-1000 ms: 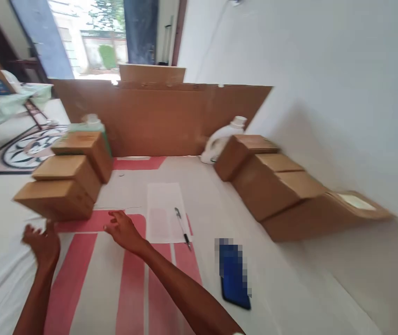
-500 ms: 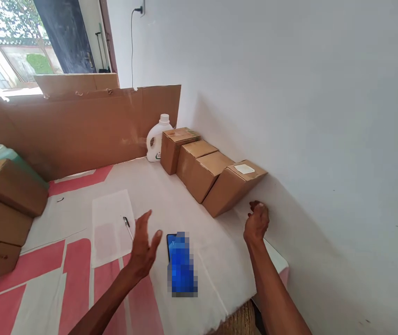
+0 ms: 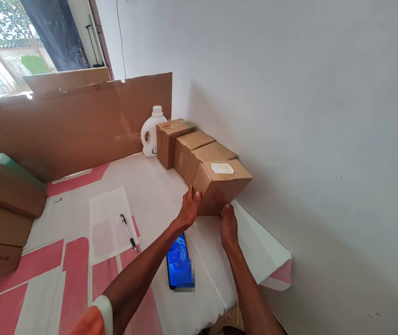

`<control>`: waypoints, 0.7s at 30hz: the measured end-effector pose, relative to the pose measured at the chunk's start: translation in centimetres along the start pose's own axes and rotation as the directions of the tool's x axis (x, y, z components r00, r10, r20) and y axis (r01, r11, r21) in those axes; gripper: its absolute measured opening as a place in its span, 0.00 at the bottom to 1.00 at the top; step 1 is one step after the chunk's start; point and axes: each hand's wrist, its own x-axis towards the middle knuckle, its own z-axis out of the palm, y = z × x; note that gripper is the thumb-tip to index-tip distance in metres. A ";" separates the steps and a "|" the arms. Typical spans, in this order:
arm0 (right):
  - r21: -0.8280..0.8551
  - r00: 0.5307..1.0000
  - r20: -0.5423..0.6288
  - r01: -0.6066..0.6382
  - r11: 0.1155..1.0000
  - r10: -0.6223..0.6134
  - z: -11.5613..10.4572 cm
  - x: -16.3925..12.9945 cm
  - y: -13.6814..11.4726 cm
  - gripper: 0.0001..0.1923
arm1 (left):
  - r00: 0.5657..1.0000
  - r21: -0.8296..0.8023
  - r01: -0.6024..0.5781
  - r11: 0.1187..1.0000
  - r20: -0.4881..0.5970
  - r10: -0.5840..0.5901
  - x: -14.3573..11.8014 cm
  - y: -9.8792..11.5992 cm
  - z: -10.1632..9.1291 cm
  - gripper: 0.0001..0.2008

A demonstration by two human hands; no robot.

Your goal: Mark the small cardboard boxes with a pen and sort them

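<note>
Jointly, the left hand (image 3: pixel 188 210) and right hand (image 3: pixel 229 226) clasp the labelled box (image 3: pixel 222 191) low, each grip curled against it.

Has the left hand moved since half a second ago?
Yes. Judged against the phone, the left hand has moved right and forward, from the phone's left side to the labelled box.
</note>
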 end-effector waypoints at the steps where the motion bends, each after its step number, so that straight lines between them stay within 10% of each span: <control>1: 0.003 0.999 0.036 0.000 1.000 -0.001 0.3 -1.5 -0.7 0.37 | 1.000 -0.011 -0.005 1.000 -0.003 0.005 -0.7 0.3 -0.5 0.38; 7: 0.020 0.960 0.271 0.065 0.998 -0.068 4.7 -10.6 -7.1 0.30 | 0.975 -0.025 -0.150 0.988 -0.168 0.144 -11.9 1.5 -9.3 0.44; 12: 0.074 0.806 0.576 0.113 0.991 -0.134 10.5 -20.2 -10.3 0.25 | 0.834 -0.016 0.035 0.999 -0.551 -0.038 -26.9 -3.7 -16.8 0.41; 17: 0.116 0.616 0.776 0.071 0.991 -0.135 14.2 -26.4 -8.8 0.22 | 0.647 -0.107 0.085 0.991 -0.750 -0.137 -34.9 -8.0 -18.0 0.40; 21: 0.056 0.532 0.845 0.023 0.998 -0.060 14.9 -27.1 -7.2 0.22 | 0.652 -0.187 -0.022 0.982 -0.747 -0.128 -34.6 -8.0 -18.1 0.38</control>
